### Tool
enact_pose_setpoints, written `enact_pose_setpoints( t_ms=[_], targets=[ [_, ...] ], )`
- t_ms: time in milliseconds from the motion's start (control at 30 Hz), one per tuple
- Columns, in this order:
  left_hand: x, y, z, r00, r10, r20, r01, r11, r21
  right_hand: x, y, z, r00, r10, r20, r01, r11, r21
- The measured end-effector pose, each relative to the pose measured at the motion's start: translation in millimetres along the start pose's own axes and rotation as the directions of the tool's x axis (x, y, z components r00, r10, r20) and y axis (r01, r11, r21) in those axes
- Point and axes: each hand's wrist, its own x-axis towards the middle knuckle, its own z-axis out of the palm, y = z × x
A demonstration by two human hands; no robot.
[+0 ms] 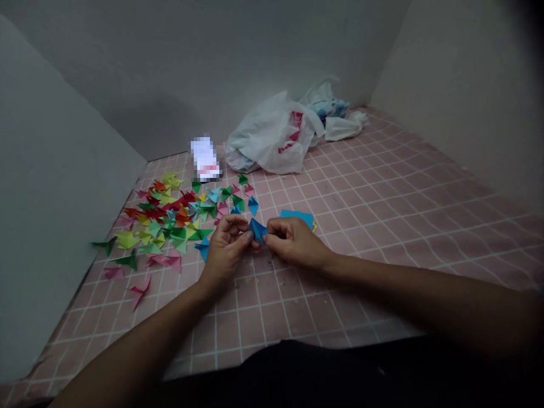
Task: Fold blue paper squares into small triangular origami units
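Between my two hands is a small folded piece of blue origami paper point(257, 229), held up over the checked surface. My left hand point(229, 238) pinches its left side with thumb and fingers. The right corner sits between the thumb and curled fingers of my right hand point(295, 241). Just behind my right hand lies a stack of blue paper squares point(301, 216), partly covered by it. Several folded paper cranes point(170, 215) in green, yellow, red, pink and blue spread out to the left. A blue folded piece point(253, 205) rests just beyond my hands.
A lit phone point(205, 158), blurred out, lies at the back left. White plastic bags point(276, 133) are heaped against the back wall point(255, 51). The pink surface with white grid lines point(382, 198) is bounded by walls at left and right. My dark-clothed lap is at the bottom.
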Motion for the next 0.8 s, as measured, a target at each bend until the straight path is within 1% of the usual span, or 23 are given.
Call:
enact_pose_setpoints(
  t_ms=[100, 200, 367, 600, 667, 733, 800],
  targets=[
    [-1, 0, -0.7, 0.999, -0.016, 0.029, 0.015, 0.999, 0.047, -2, 0, 1, 1.0, 0.021, -0.004, -0.021, 1.0, -0.012],
    [-3, 1, -1.3, 0.998, -0.041, 0.054, 0.038, 0.998, 0.054, -2, -1, 1, 1.0, 0.011, -0.014, -0.011, 0.999, -0.031],
    [-5, 1, 1.3, 0.997, -0.061, 0.052, 0.058, 0.997, 0.058, -3, 1, 3, 0.998, -0.055, -0.029, 0.053, 0.996, -0.078],
    [-4, 1, 1.4, 0.999, -0.019, 0.045, 0.014, 0.993, 0.119, -8, 3, 6, 0.992, -0.124, -0.021, 0.119, 0.979, -0.163],
    [-2, 1, -0.2, 0.999, -0.025, 0.04, 0.02, 0.993, 0.118, -10, 2, 6, 0.991, -0.135, -0.001, 0.133, 0.979, -0.155],
    [-1, 1, -1.9, 0.999, -0.029, 0.038, 0.024, 0.993, 0.112, -11, 0, 4, 0.992, -0.128, 0.017, 0.129, 0.985, -0.112],
    [0, 1, -3.0, 0.999, -0.041, 0.033, 0.037, 0.994, 0.099, -11, -1, 1, 0.997, -0.083, 0.002, 0.083, 0.996, -0.027]
  ],
)
